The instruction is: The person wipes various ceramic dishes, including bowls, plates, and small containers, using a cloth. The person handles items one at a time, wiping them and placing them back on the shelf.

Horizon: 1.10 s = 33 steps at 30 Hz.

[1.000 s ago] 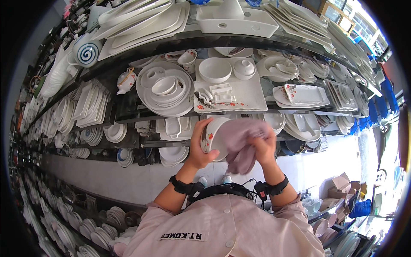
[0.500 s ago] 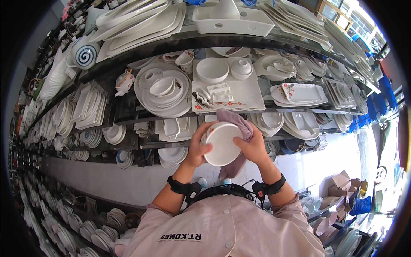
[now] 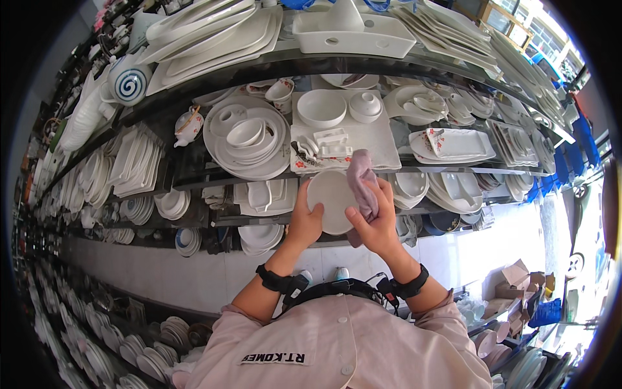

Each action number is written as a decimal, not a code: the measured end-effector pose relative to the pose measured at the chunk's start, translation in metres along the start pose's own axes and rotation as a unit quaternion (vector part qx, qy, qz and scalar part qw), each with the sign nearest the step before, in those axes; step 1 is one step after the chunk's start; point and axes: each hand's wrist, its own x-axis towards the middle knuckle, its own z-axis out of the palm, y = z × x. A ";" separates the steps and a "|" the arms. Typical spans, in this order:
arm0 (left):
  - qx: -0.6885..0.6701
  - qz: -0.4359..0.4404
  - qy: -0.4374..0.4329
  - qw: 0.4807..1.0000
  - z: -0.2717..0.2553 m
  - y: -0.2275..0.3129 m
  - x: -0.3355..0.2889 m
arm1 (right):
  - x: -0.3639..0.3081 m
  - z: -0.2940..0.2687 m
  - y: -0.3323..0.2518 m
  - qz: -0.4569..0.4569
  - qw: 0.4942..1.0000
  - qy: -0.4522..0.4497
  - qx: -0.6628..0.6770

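The wiping looks partway along (how much surface is done, I cannot tell): the white bowl point(image 3: 329, 198), not yet set down, is before the shelves point(image 3: 265, 70), left hand point(image 3: 304, 222) pinching its edge, right hand point(image 3: 381, 228) gripping a mauve cloth point(image 3: 363, 188) against it.

Mid-frame, the bowl point(image 3: 329, 202) hides most fingers of the left hand point(image 3: 304, 222); the cloth point(image 3: 364, 189) covers the bowl's right rim (partly); the bottom edge crops the shirt point(image 3: 389, 337).
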 end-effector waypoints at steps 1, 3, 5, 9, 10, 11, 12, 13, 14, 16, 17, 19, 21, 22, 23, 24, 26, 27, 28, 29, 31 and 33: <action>-0.017 -0.006 -0.028 0.999 -0.003 -0.005 0.001 | 0.003 -0.003 -0.004 -0.024 1.000 -0.017 -0.003; -0.051 -0.018 -0.086 0.995 -0.006 -0.006 0.003 | 0.008 -0.011 0.002 -0.080 0.995 -0.045 -0.025; -0.062 -0.036 -0.133 0.989 -0.008 0.000 0.001 | 0.014 -0.018 0.003 -0.067 0.995 -0.070 0.019; -0.035 -0.028 -0.220 0.974 -0.005 0.026 -0.005 | 0.029 -0.028 0.003 0.146 0.948 -0.133 0.250; -0.044 -0.027 -0.211 0.976 -0.003 0.025 -0.006 | 0.031 -0.030 0.004 0.210 0.915 -0.152 0.309; -0.055 -0.025 -0.199 0.978 -0.001 0.022 -0.005 | 0.032 -0.027 0.002 0.196 0.925 -0.146 0.292; -0.066 -0.023 -0.187 0.980 0.001 0.020 -0.005 | 0.033 -0.027 0.001 0.181 0.936 -0.137 0.268; -0.066 -0.028 -0.173 0.982 0.002 0.017 -0.004 | 0.032 -0.026 0.000 0.167 0.947 -0.128 0.243; -0.067 -0.033 -0.160 0.984 0.003 0.015 -0.004 | 0.031 -0.026 -0.001 0.152 0.957 -0.119 0.218; -0.089 -0.055 -0.129 0.986 0.004 0.009 -0.001 | 0.030 -0.024 0.000 0.060 0.978 -0.098 0.176; -0.109 -0.072 -0.111 0.985 0.004 0.008 0.001 | 0.028 -0.022 0.000 0.014 0.984 -0.087 0.155; -0.167 -0.099 -0.077 0.978 0.004 0.006 0.003 | 0.022 -0.018 -0.001 -0.047 0.991 -0.076 0.098; -0.240 -0.118 -0.048 0.962 0.005 0.011 0.005 | 0.016 -0.013 -0.005 -0.115 0.990 -0.069 0.047; -0.235 -0.120 -0.056 0.963 0.004 0.012 0.005 | 0.014 -0.012 -0.004 -0.132 0.988 -0.067 0.043; -0.228 -0.121 -0.064 0.964 0.003 0.014 0.005 | 0.013 -0.010 -0.003 -0.151 0.986 -0.064 0.041; -0.222 -0.122 -0.072 0.965 0.002 0.016 0.005 | 0.014 -0.009 -0.002 -0.169 0.983 -0.061 0.038; -0.221 -0.133 -0.089 0.962 0.003 0.022 0.001 | 0.018 -0.016 -0.007 -0.151 0.981 -0.095 0.073; -0.220 -0.139 -0.098 0.961 0.003 0.024 0.000 | 0.021 -0.019 -0.010 -0.132 0.979 -0.111 0.104; -0.195 -0.129 -0.117 0.965 0.001 0.024 0.000 | 0.023 -0.020 -0.010 -0.113 0.976 -0.127 0.136; -0.170 -0.118 -0.138 0.968 -0.002 0.024 0.000 | 0.024 -0.022 -0.007 -0.058 0.972 -0.132 0.187; -0.099 -0.099 -0.170 0.975 -0.003 0.026 0.002 | 0.025 -0.026 0.003 0.051 0.946 -0.140 0.288; -0.007 -0.084 -0.188 0.979 -0.001 0.028 0.001 | 0.028 -0.034 0.017 0.188 0.900 -0.158 0.359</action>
